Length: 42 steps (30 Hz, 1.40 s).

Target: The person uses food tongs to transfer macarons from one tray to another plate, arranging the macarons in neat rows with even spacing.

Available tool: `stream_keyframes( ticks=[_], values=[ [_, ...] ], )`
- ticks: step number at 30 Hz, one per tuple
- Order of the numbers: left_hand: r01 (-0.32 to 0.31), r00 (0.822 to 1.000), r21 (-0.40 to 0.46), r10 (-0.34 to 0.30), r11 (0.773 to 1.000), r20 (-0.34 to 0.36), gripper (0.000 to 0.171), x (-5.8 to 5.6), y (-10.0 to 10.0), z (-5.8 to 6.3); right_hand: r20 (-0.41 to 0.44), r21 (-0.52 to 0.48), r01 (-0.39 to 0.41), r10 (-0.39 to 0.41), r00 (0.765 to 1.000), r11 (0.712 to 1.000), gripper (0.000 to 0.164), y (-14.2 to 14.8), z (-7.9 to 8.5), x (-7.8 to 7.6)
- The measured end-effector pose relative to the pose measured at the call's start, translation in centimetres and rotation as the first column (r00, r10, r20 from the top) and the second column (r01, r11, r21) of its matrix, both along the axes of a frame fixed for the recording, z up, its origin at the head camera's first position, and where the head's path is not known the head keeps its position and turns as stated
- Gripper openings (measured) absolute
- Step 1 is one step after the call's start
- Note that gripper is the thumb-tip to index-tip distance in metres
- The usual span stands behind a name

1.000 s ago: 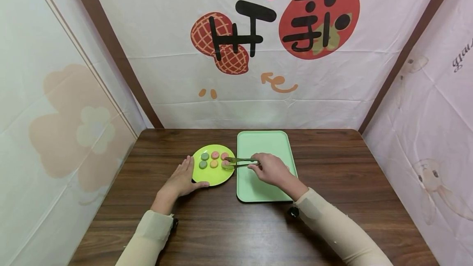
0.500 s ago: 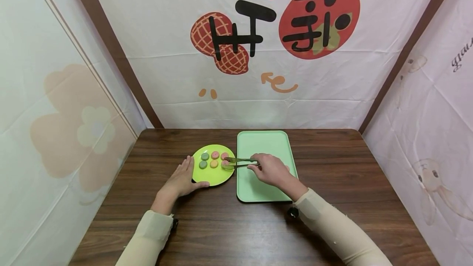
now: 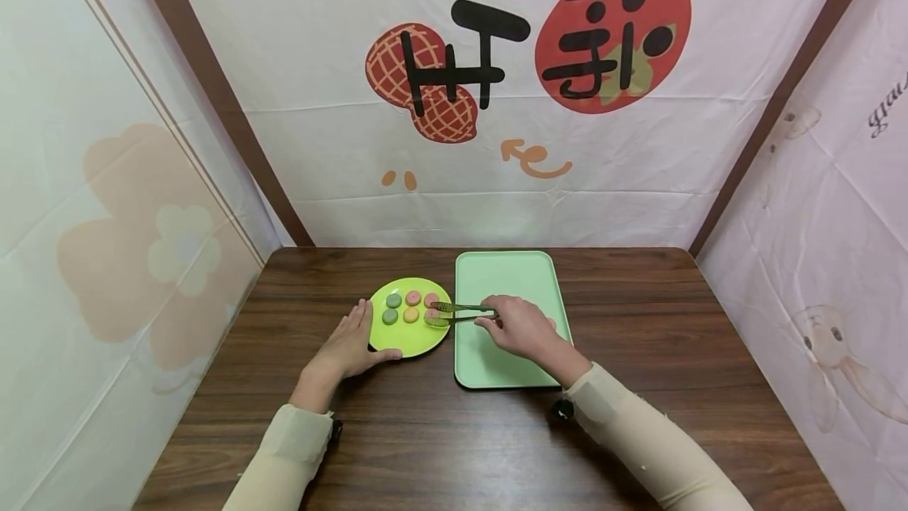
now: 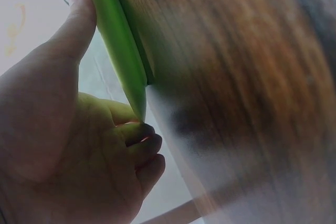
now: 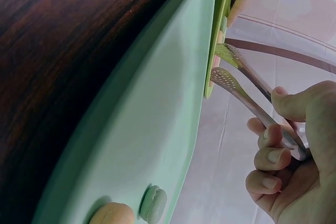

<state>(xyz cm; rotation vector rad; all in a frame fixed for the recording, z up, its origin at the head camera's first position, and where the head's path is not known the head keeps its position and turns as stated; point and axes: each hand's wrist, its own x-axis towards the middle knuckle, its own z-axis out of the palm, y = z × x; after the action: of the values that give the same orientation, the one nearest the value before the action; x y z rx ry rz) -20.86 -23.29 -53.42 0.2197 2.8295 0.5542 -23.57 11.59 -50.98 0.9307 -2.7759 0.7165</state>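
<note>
A lime-green plate (image 3: 411, 343) bears several macarons: green ones (image 3: 389, 316) at the left, pink ones (image 3: 413, 298) at the top and right, and a yellow one (image 3: 411, 315) between. My left hand (image 3: 346, 347) lies along the plate's left edge, fingers extended and thumb spread at the near rim; the left wrist view shows the fingers touching the plate's edge (image 4: 121, 51). My right hand (image 3: 521, 326) holds metal tongs (image 5: 251, 103) with perforated ends. Their tips stand apart over the plate's right side, on either side of the nearer right pink macaron (image 3: 432, 313).
Right of the plate lies a mint-green tray (image 3: 504, 270), under my right hand. In the right wrist view it carries a green macaron (image 5: 153, 204) and an orange-yellow one (image 5: 112, 214). Both stand on a dark wooden table (image 3: 454, 448). Printed cloth walls (image 3: 482, 211) rise behind and beside.
</note>
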Motion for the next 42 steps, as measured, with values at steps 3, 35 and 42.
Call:
stream_keyframes(
  ticks=[3,35,42],
  values=[
    [0.000,1.000,0.001,0.000,1.000,0.000,0.128,0.0,0.0,0.0,-0.005,-0.006,0.002,-0.002,1.000,1.000,0.029,0.0,0.0,0.1],
    [0.029,0.999,-0.018,-0.030,0.999,-0.027,0.130,-0.1,-0.3,-0.1,-0.008,-0.137,0.144,-0.146,0.989,0.980,0.032,4.5,0.0,2.8],
    [0.042,0.999,-0.013,-0.042,0.999,-0.033,0.127,0.0,-0.2,0.1,0.028,-0.177,0.171,-0.168,0.985,0.969,0.028,6.4,0.3,3.6]
  ],
)
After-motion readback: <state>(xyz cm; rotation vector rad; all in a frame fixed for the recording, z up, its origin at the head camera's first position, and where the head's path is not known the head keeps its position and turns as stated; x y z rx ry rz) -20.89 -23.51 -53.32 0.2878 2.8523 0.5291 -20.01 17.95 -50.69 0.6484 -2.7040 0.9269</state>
